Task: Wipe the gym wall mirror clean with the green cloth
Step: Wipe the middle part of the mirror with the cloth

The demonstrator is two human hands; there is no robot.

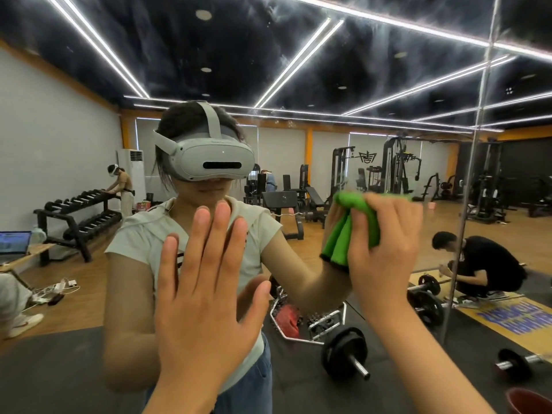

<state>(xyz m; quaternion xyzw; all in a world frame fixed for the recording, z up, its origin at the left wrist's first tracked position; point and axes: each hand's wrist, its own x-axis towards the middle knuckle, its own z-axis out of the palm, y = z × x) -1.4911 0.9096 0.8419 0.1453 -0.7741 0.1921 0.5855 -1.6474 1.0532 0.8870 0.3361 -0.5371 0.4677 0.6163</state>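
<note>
Left hand [203, 294]: raised flat toward the mirror [298, 70] with straight, spread fingers [222, 234]; held nothing; seemingly rested on the glass, though contact was not plainly shown.
Right hand [385, 249]: curled round the cloth [349, 231] and pressed it to the glass, to the right of the left hand.
Cloth: green, bunched into folds, partly hanging below the grip; met its own reflection, hence judged touching the mirror, level with the reflected shoulder.
Mirror: marked by hazy streaks [268, 34] and specks in the upper part; divided by a seam [478, 144] to the right of the cloth.
Risk, prints: likely left by the bare left palm if rested on the glass; would have soiled the area around it.
Risk, gaps: narrow contact patch from the bunched cloth; could have left unwiped bands between strokes.
Risk, smearing: probable if worked on with one soiled fold instead of a fresh face.
Risk, reach: streaks lay high above the cloth; could easily have been missed.
Risk, snagging: loose folds could have caught at the seam.
</note>
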